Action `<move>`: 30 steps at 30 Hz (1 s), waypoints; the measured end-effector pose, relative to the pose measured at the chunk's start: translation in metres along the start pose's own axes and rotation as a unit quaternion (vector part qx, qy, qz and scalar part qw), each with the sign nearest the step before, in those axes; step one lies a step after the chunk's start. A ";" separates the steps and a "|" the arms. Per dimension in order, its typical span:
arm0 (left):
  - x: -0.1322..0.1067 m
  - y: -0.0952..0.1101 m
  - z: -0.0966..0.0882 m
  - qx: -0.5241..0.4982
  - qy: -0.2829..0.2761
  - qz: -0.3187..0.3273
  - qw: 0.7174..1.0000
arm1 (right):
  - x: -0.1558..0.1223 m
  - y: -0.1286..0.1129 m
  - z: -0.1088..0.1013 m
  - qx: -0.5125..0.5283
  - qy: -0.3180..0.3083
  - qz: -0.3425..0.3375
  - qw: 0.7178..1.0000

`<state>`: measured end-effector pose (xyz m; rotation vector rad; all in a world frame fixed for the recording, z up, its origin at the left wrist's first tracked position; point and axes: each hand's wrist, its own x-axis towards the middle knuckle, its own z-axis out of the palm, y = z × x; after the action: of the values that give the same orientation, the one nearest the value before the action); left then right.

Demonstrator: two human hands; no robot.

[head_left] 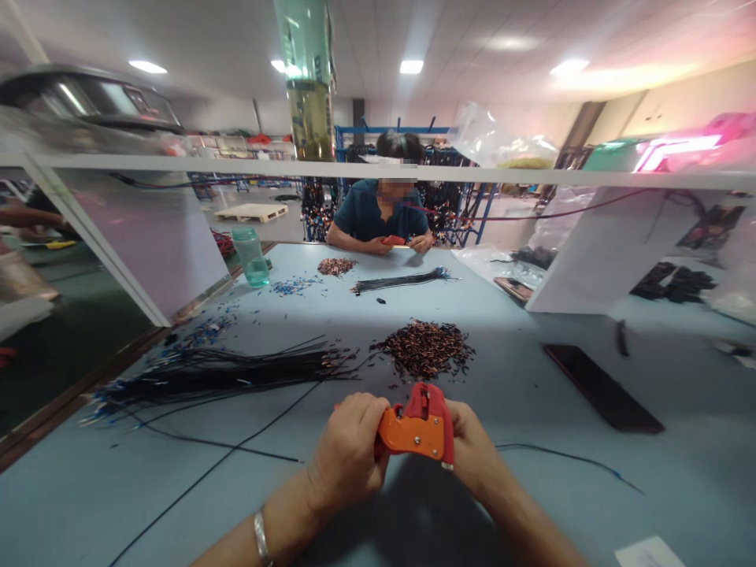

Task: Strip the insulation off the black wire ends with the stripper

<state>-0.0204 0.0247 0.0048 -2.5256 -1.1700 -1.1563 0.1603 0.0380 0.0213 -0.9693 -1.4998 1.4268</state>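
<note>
My left hand point(350, 442) is wrapped around the handles of an orange and red wire stripper point(416, 433). At the right side of the tool's head is my right hand point(471, 446), its fingertips partly hidden behind the stripper. A black wire point(558, 450) runs out from this hand to the right and has a blue bit near its end. Beyond the tool lies a pile of small copper-and-black pieces point(426, 348). To the left is a bundle of black wires point(236, 370), some with blue ends, and loose single wires trail across the table.
A phone point(602, 387) lies to the right and a white card point(648, 553) near the front. Across the table, a person point(381, 209) holds a red tool, near another wire bundle point(405, 279). A green bottle point(250, 257) stands back left. A shelf point(236, 164) spans overhead.
</note>
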 end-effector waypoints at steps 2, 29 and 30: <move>0.000 0.000 0.000 0.001 0.002 0.000 1.000 | 0.000 -0.001 0.001 -0.005 0.006 -0.003 1.000; -0.002 -0.004 0.000 0.023 -0.032 -0.014 0.999 | 0.004 -0.004 0.003 -0.033 0.007 -0.035 0.999; -0.003 -0.005 0.001 0.020 -0.040 -0.022 0.999 | 0.004 -0.003 0.002 -0.031 0.006 -0.034 0.999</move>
<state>-0.0244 0.0271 0.0015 -2.5493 -1.2600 -1.0389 0.1564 0.0411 0.0245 -0.9545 -1.5613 1.3312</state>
